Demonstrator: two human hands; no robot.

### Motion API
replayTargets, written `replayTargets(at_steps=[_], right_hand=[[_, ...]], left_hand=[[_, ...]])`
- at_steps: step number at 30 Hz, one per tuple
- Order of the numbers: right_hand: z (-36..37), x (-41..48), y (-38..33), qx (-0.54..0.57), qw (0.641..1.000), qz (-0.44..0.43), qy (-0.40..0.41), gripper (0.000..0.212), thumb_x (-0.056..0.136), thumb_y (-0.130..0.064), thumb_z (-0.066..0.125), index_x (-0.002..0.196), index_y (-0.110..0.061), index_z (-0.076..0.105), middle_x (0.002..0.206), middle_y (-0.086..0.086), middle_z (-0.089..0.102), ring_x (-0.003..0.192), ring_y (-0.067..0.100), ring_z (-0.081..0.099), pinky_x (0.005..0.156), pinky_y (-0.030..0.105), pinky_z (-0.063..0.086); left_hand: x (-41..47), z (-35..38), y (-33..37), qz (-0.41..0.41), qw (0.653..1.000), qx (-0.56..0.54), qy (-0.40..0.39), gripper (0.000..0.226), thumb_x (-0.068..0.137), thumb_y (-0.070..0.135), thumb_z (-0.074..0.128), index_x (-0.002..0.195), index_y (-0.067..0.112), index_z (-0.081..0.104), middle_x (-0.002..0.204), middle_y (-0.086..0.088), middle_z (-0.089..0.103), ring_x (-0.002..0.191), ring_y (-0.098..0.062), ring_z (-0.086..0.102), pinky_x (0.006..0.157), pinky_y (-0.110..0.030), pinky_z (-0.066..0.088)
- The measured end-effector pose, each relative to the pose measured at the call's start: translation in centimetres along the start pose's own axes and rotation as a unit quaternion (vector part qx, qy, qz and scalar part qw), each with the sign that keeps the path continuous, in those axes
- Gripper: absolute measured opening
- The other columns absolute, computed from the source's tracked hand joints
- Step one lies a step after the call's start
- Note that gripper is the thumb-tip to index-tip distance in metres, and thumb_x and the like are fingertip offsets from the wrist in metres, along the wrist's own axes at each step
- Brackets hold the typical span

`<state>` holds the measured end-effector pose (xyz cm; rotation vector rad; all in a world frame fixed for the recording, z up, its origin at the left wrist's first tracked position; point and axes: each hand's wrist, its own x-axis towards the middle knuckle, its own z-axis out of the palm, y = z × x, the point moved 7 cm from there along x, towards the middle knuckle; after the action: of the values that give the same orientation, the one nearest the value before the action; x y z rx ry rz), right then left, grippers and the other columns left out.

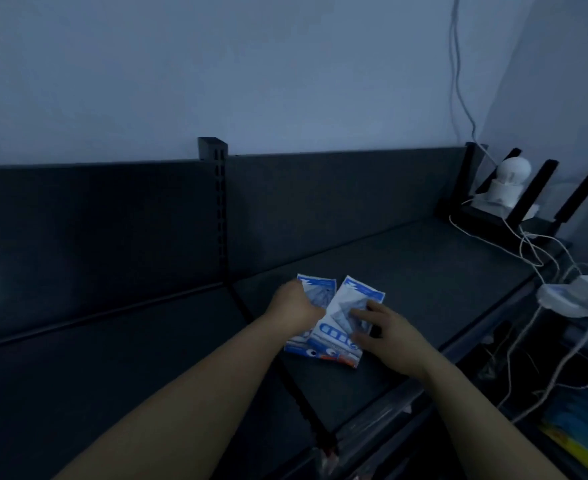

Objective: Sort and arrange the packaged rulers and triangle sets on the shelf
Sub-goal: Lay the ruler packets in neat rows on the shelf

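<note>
Fingers [359,314] of the right hand [388,337] lie spread flat on the right packet [337,327]. The left hand [294,306] curls over the left packet [318,289]. The overlapping packets lie near the front edge of the shelf [424,271], with their long axes pointing toward the back panel [320,202]. Bare shelf surrounds them, and the cables [531,251] are well apart on the right.

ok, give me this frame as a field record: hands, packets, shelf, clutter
left hand: curled on left packet
right hand: fingers flat on right packet
packets: two, blue-white, lying on the shelf, right one overlapping the left
packet contents: too dim to tell ruler from triangle set
right end: white domed device, white power strip, loose cables
</note>
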<state>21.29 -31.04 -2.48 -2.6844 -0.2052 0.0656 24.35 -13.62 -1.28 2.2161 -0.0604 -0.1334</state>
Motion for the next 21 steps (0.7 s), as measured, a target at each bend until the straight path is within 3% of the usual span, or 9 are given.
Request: replayTargets(at_steps=[2,5,9,11,14,15,18,19,21], right_hand=[[-0.1,0.3,0.7,0.062,0.998,-0.014,-0.008,0.049,0.088,-0.031,0.065,0.135,-0.028,0.052,0.153,-0.007,0.028,0.134,0.013,0.037,0.106,0.021,0.028],[0.2,0.6,1.3,0.072,0.997,-0.027,-0.012,0.05,0.086,-0.032,0.067,0.134,-0.032,0.051,0.155,-0.007,0.025,0.14,0.013,0.028,0.116,0.033,0.021],[0.5,0.9,1.4,0.094,0.995,-0.037,-0.021,0.052,0.086,-0.033,0.067,0.135,-0.035,0.049,0.156,-0.004,0.023,0.144,0.011,0.019,0.118,0.042,0.016],[0.4,0.8,1.1,0.11,0.993,-0.046,-0.013,0.052,0.084,-0.03,0.069,0.133,-0.032,0.052,0.151,-0.007,0.032,0.14,0.009,0.028,0.117,0.037,0.021],[-0.2,0.5,-0.3,0.213,0.975,-0.059,0.029,0.047,0.083,-0.019,0.072,0.127,-0.025,0.058,0.132,-0.008,0.049,0.121,0.007,0.048,0.093,0.007,0.038],[-0.3,0.4,-1.2,0.249,0.966,-0.061,0.042,0.045,0.083,-0.016,0.071,0.126,-0.023,0.058,0.126,-0.007,0.053,0.115,0.006,0.052,0.086,0.004,0.04],[0.6,0.2,-5.1,0.367,0.928,-0.062,0.023,0.043,0.084,-0.01,0.069,0.123,-0.025,0.059,0.115,-0.004,0.063,0.097,0.011,0.066,0.079,0.025,0.057],[1.0,0.0,-6.6,0.391,0.918,-0.065,0.011,0.041,0.084,-0.009,0.069,0.119,-0.027,0.059,0.112,-0.003,0.064,0.091,0.014,0.068,0.074,0.031,0.059],[1.9,-0.3,-9.8,0.404,0.912,-0.076,-0.01,0.039,0.083,-0.009,0.071,0.115,-0.027,0.058,0.108,-0.005,0.062,0.084,0.013,0.069,0.064,0.03,0.06]], left_hand=[[0.6,0.5,0.2,-0.037,0.999,-0.032,0.009,0.031,0.075,0.01,0.074,0.102,0.005,0.062,0.107,-0.009,0.066,0.095,-0.02,0.065,0.076,-0.028,0.054],[0.7,1.2,-0.2,-0.082,0.995,-0.053,0.015,0.057,0.065,0.008,0.083,0.115,0.003,0.055,0.116,-0.011,0.062,0.103,-0.026,0.063,0.085,-0.038,0.056],[0.1,1.7,-0.8,-0.098,0.99,-0.097,0.012,0.062,0.065,0.007,0.083,0.118,0.005,0.051,0.113,-0.01,0.061,0.099,-0.023,0.063,0.08,-0.035,0.056],[-0.3,1.6,-1.0,-0.085,0.989,-0.122,0.015,0.06,0.069,0.005,0.081,0.119,0.006,0.048,0.111,-0.008,0.059,0.096,-0.021,0.061,0.079,-0.034,0.056],[-1.4,0.3,-1.2,-0.072,0.977,-0.196,0.041,0.067,0.074,0.0,0.076,0.129,0.01,0.041,0.116,-0.005,0.057,0.1,-0.021,0.06,0.084,-0.039,0.055],[-1.9,-0.5,-1.3,-0.069,0.973,-0.213,0.052,0.073,0.075,0.001,0.076,0.135,0.012,0.037,0.12,-0.007,0.058,0.103,-0.022,0.061,0.085,-0.042,0.055],[-4.1,-3.8,-2.2,-0.074,0.964,-0.237,0.089,0.082,0.078,0.007,0.076,0.145,0.015,0.029,0.122,-0.009,0.059,0.1,-0.025,0.065,0.083,-0.044,0.057],[-5.2,-5.0,-2.7,-0.075,0.961,-0.246,0.101,0.076,0.079,0.008,0.075,0.143,0.012,0.034,0.12,-0.009,0.061,0.098,-0.025,0.066,0.083,-0.045,0.057],[-7.7,-7.7,-3.9,-0.072,0.956,-0.256,0.126,0.057,0.082,0.007,0.072,0.132,0.009,0.046,0.115,-0.008,0.064,0.096,-0.024,0.068,0.081,-0.046,0.058]])
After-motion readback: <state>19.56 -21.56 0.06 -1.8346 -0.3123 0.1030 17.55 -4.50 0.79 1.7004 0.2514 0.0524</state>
